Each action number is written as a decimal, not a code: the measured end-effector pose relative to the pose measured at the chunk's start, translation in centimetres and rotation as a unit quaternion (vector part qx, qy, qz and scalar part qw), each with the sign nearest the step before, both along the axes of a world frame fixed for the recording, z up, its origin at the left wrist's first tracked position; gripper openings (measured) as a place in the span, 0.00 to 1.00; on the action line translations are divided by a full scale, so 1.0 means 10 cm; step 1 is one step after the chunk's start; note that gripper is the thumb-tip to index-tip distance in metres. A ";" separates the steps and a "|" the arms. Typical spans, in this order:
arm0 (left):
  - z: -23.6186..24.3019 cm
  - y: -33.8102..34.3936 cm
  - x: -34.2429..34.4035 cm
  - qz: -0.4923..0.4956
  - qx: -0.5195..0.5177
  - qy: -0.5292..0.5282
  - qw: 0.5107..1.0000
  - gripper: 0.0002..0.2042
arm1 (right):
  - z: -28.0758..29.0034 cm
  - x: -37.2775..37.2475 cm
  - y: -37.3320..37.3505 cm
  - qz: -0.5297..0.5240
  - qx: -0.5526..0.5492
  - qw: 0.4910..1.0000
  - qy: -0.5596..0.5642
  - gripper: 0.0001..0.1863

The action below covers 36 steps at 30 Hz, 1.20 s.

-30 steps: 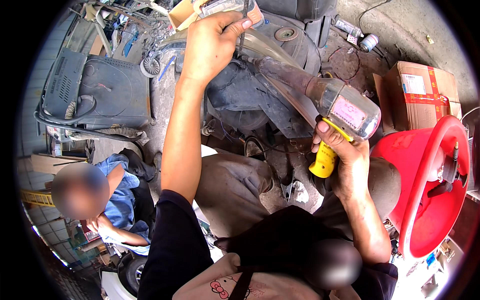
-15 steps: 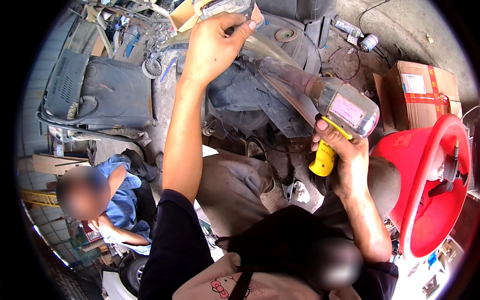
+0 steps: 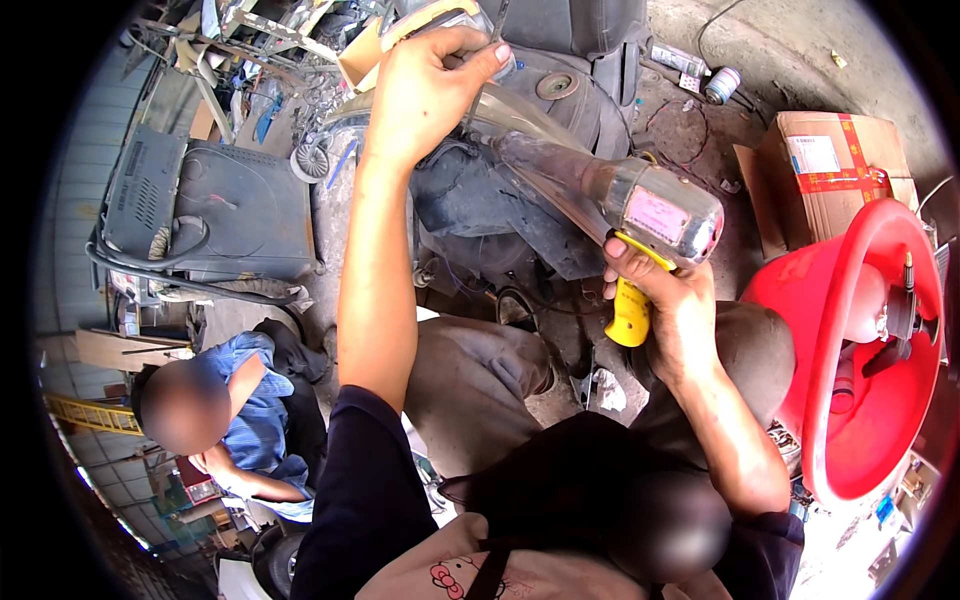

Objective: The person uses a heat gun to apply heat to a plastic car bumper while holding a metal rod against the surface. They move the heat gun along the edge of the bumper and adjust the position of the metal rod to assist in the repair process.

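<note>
My right hand [image 3: 682, 305] is wrapped round the yellow handle of a heat gun [image 3: 690, 225] with a shiny metal body and a pale label. Its long, discoloured nozzle slants up and left toward a dark, plastic-looking panel [image 3: 480, 200]. Thumb and forefinger of my left hand [image 3: 420, 95] pinch a thin dark rod [image 3: 500, 22] just beyond the nozzle's end. The rod runs down past my fingers toward the panel. Where rod, nozzle tip and panel come together is partly hidden, so I cannot tell whether they touch.
On the right stand a red tub [image 3: 822, 400] holding tools and a taped cardboard box [image 3: 845, 150]. Spray cans [image 3: 722, 86] lie far right. A dark metal cabinet [image 3: 245, 215] with a thick hose stands left; nearer, a person [image 3: 255, 425] in a blue shirt sits. Scrap clutters the far left.
The whole view has turned slightly. The heat gun in my right hand appears a little further left and higher. Both hands keep their grips.
</note>
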<state>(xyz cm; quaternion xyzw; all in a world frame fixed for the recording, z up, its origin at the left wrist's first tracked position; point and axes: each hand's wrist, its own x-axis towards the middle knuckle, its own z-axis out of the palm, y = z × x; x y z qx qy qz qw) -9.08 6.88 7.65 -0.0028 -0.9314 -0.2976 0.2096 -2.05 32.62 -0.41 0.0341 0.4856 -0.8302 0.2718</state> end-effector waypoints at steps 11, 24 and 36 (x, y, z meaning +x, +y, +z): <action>-0.02 0.02 0.04 -0.001 0.018 0.008 1.000 0.12 | -0.14 0.18 -0.01 -0.041 -0.013 0.999 -0.032 0.08; -0.08 0.00 0.02 0.002 -0.002 0.020 1.000 0.14 | -0.20 0.20 -0.08 -0.041 -0.016 0.999 -0.011 0.11; -0.06 0.03 0.00 0.005 -0.019 0.011 1.000 0.13 | -0.20 0.19 -0.10 -0.041 -0.020 0.999 -0.014 0.11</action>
